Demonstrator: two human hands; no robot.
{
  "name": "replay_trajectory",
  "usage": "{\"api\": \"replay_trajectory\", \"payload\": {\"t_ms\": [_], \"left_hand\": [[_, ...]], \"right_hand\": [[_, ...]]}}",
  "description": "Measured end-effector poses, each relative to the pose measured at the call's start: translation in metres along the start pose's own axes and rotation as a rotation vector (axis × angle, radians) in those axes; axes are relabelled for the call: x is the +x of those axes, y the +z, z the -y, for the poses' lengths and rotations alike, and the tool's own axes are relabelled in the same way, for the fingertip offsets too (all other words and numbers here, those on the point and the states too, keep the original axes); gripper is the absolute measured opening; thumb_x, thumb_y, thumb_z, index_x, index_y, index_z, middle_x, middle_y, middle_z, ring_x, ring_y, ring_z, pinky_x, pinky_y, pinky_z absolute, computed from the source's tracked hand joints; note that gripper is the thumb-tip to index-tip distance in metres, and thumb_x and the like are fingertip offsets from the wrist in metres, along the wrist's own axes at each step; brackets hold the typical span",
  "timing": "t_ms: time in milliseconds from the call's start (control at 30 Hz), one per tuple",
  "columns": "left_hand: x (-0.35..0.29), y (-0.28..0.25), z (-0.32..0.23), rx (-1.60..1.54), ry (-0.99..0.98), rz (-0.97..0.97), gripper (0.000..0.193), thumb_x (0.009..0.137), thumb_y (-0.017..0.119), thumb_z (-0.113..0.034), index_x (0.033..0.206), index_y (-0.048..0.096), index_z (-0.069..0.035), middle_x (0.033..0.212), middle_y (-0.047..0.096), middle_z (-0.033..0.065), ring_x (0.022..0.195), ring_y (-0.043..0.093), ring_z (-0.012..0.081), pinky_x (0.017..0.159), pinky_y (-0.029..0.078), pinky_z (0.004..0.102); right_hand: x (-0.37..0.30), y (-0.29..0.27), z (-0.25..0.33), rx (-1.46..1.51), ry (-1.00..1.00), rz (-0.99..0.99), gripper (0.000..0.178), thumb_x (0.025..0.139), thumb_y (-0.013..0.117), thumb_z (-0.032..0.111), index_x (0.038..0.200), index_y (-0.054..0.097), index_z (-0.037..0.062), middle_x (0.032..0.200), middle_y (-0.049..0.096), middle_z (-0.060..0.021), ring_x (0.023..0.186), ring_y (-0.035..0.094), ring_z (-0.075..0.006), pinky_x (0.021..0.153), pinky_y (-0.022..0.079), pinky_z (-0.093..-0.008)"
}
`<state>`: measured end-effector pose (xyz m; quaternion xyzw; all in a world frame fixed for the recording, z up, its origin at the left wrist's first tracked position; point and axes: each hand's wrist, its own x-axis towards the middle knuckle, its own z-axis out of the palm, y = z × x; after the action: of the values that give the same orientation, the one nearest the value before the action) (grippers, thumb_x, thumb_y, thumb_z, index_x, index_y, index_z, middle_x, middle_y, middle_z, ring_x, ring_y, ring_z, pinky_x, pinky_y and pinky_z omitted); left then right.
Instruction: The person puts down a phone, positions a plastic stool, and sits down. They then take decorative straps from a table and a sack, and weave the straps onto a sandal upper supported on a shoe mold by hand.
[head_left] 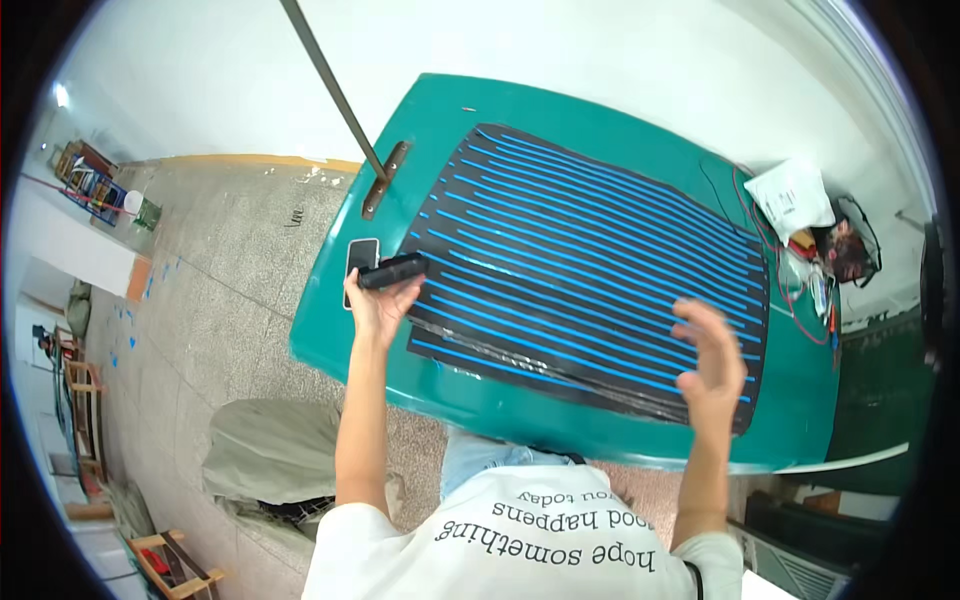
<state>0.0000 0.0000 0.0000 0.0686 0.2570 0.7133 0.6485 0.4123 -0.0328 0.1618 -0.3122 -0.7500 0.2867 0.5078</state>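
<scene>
Gripping black oblong object [393, 270] with fingers of left hand [377, 312] at left edge of blue-striped black mat [570, 255]; holding fingers of right hand [714, 362] parted over mat's right side.

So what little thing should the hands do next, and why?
Maybe lower the right hand onto the striped sheet to steady it: that hand looks open and empty over the sheet, while the left hand holds a black object by the sheet's left side.

Wears wht tee [520, 575], blk txt [550, 549], lt-blue jeans [488, 455].
</scene>
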Motion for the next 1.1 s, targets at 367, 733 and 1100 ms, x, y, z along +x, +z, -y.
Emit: {"api": "replay_trajectory", "payload": {"t_ms": [367, 733, 1100], "left_hand": [[0.271, -0.116, -0.104, 0.517, 0.291, -0.353, 0.04, 0.09, 0.041, -0.017, 0.126, 0.037, 0.001, 0.122, 0.048, 0.0226, 0.111, 0.051, 0.0344, 0.091, 0.044, 0.039], [0.21, -0.143, -0.17, 1.87, 0.553, -0.186, 0.042, 0.079, 0.061, -0.013, 0.119, 0.051, -0.005, 0.125, 0.047, 0.0192, 0.118, 0.043, 0.033, 0.095, 0.039, 0.0398], [0.246, -0.152, -0.22, 2.138, 0.681, -0.136, 0.028, 0.079, 0.062, -0.015, 0.105, 0.058, -0.004, 0.111, 0.057, 0.014, 0.105, 0.051, 0.0321, 0.081, 0.047, 0.0383]], "right_hand": [[-0.002, 0.156, -0.016, 0.063, 0.674, -0.197, 0.036, 0.077, 0.065, 0.008, 0.11, 0.055, -0.0024, 0.113, 0.054, -0.0119, 0.103, 0.054, -0.0194, 0.081, 0.046, -0.0298], [0.005, 0.299, -0.048, -0.442, 0.613, 0.041, 0.031, 0.076, 0.066, 0.008, 0.106, 0.06, 0.0053, 0.106, 0.058, -0.012, 0.098, 0.055, -0.0256, 0.079, 0.046, -0.0318], [0.02, 0.361, -0.008, -0.376, 0.508, 0.105, 0.027, 0.075, 0.067, 0.008, 0.102, 0.062, 0.005, 0.1, 0.059, -0.0135, 0.094, 0.056, -0.0295, 0.08, 0.045, -0.0351]]}}
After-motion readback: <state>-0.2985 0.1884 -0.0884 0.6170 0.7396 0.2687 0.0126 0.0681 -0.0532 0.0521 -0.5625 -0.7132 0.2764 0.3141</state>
